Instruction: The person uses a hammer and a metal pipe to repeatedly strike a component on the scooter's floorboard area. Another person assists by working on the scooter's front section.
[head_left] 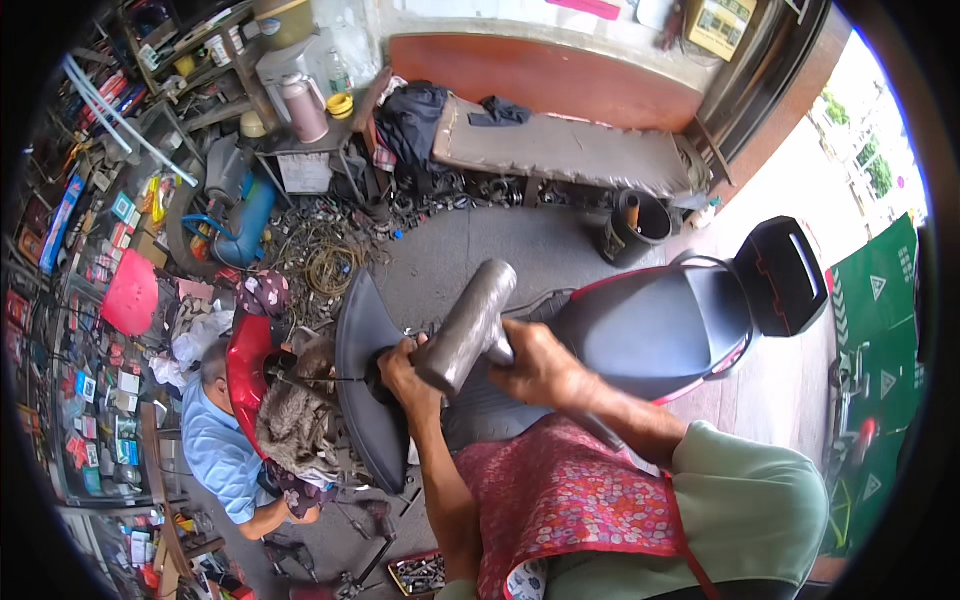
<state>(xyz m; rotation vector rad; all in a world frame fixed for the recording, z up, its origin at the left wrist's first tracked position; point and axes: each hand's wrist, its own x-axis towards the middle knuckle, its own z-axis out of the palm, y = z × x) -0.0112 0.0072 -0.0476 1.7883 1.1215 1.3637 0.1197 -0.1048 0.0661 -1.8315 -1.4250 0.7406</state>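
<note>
Evidently, right hand gripping hammer, its head toward left hand, whose grip is unclear

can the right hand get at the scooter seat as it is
Probably yes: the dark seat looks close to the right hand, with nothing evident between, though the hammer fills its grip.

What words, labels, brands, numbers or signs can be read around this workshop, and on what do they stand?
None that I can quote.
Green panel at right: white triangular signs and white lettering, too small to read.
Yellow placard on the wall: dark characters, too blurred.
Small boxes at left: printing too small.
Hammer in the right hand: no lettering visible.
</note>
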